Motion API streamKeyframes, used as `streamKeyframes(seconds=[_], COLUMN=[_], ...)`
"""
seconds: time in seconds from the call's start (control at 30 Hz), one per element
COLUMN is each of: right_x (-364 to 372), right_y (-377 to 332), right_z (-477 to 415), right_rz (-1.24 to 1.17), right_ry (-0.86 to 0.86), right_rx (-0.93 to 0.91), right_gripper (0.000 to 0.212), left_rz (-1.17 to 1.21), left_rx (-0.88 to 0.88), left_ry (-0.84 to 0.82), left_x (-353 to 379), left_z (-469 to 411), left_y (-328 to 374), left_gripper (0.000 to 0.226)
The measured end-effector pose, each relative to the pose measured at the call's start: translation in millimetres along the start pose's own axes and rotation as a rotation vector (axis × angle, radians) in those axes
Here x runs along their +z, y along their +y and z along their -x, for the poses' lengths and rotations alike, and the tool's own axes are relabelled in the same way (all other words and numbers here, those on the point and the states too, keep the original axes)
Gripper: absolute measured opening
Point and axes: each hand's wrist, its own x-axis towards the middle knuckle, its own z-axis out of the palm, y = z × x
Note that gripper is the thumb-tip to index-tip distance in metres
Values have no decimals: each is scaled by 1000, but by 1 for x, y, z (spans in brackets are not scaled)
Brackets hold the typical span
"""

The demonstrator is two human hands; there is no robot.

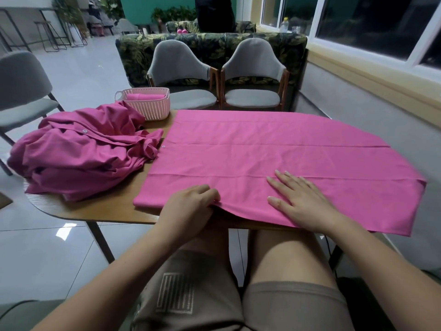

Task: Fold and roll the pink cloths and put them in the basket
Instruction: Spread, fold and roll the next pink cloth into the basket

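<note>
A pink cloth (274,151) lies spread flat over the right part of the wooden table (95,209), with fold creases running across it. My left hand (188,206) pinches the cloth's near edge with curled fingers. My right hand (298,199) lies flat on the cloth beside it, fingers straight and spread. A crumpled heap of pink cloths (81,151) sits on the table's left side. Behind the heap stands a pale pink basket (148,108) holding a rolled pink cloth (145,96).
Two grey chairs (179,75) (255,75) stand across the table, another grey chair (21,91) at the left. A wall with a window sill (381,75) runs along the right. My knees are under the table's near edge.
</note>
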Motion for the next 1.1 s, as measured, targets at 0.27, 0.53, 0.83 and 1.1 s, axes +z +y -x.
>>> streamKeyframes(seconds=[0.27,0.53,0.83,1.1], right_x=[-1,0,-1,-7], right_y=[0,0,-1,-1], right_z=[0,0,0,10], right_rz=[13,-6,-6,-33], right_ry=[1,6,6,50], right_rx=[0,3,2,0], right_gripper=[77,86,87,69], left_rz=[-77,-127,-82,125], left_rx=[-148,-300,-233,1], left_ry=[52,82,122,-206], left_x=[-35,-65,-59,-12], left_z=[49,87,72,33], left_y=[-66,-107,-95,-29], left_gripper=[25,19,20,71])
